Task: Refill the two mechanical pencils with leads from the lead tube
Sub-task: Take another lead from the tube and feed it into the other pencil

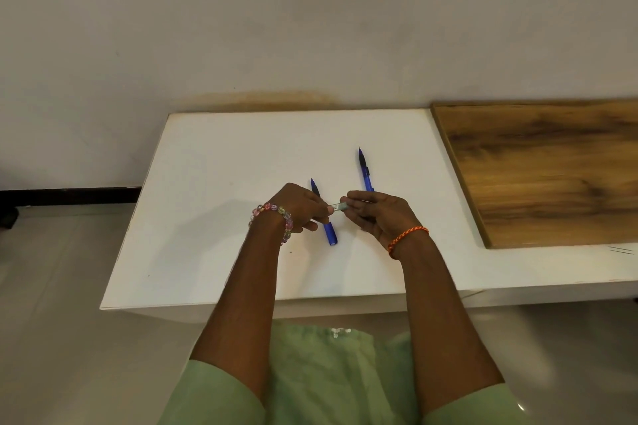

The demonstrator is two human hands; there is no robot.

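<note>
Two blue mechanical pencils lie on the white table. One pencil lies under my hands, its tip pointing away from me. The other pencil lies further back and to the right, partly hidden by my right hand. A small clear lead tube is held level between both hands just above the table. My left hand pinches its left end. My right hand grips its right end, which is hidden in the fingers.
A brown wooden board lies on the right part of the table. A few thin dark leads lie by the board's near edge. A wall stands behind the table. The table's front edge is close to my body.
</note>
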